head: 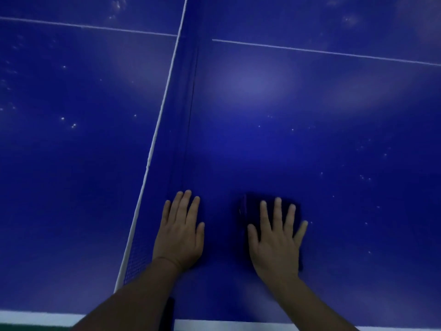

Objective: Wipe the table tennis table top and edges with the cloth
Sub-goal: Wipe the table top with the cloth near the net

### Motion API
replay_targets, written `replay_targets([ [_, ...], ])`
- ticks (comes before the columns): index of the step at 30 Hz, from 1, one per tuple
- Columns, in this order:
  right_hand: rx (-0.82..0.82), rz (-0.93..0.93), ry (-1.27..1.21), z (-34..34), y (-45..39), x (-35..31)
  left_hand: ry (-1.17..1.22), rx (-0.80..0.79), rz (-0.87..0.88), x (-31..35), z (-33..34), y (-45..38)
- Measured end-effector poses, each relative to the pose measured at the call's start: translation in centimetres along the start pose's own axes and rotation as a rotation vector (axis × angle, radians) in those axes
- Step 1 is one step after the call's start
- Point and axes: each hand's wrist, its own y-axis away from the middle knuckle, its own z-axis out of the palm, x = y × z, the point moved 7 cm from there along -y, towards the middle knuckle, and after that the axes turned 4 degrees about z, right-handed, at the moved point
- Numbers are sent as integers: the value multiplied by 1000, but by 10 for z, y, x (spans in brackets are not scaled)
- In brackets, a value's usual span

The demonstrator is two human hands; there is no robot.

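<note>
The blue table tennis table top [298, 144] fills the view, dotted with small white specks. A dark folded cloth [248, 209] lies on the right half near the front edge. My right hand [276, 237] presses flat on the cloth with straight, spread fingers. My left hand [181, 232] rests flat on the bare blue surface just right of the net [176, 130], fingers straight, holding nothing.
The net with its white top band [162, 111] runs from the near edge away up the middle. A white centre line [322, 51] crosses each half at the far side. The table's white front edge [250, 324] lies at the bottom, green floor beyond it at bottom left.
</note>
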Motion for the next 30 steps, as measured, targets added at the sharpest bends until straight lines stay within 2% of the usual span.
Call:
replay_targets([
  [3,-47,-20,-30,3,-16,-52,74,31,-20,-2,-4,1],
  [6,-74,-151,-11,9,23,-82,120,39,-35,-8,-7,1],
  [9,-142,-292,41,16,91,-59,112,31,-18,-9,-7,3],
  [11,-147,-353,82,16,105,-30,114,30,-25,-9,-7,2],
  [14,-89,-222,69,5,44,-9,95,31,-40,-8,-7,2],
  [16,-59,-75,-35,-1,-24,-25,85,35,-50,-8,-7,0],
  [17,-100,-51,-84,-1,-51,-43,88,45,-52,-7,-8,-3],
  [20,-142,-223,-79,3,-57,-91,121,75,-49,-5,-13,-16],
  [24,-207,-427,-22,6,4,-45,125,90,-71,-13,-19,-45],
  [25,-199,-407,-25,4,-3,-27,116,83,-73,-15,-20,-51],
  [27,-161,-242,-60,-4,-49,-9,84,73,-85,-18,-21,-61],
  [29,-160,-33,-104,-8,-113,-27,58,64,-72,-16,-20,-71],
  [30,-176,7,-117,-8,-140,-49,51,63,-55,-15,-19,-76],
])
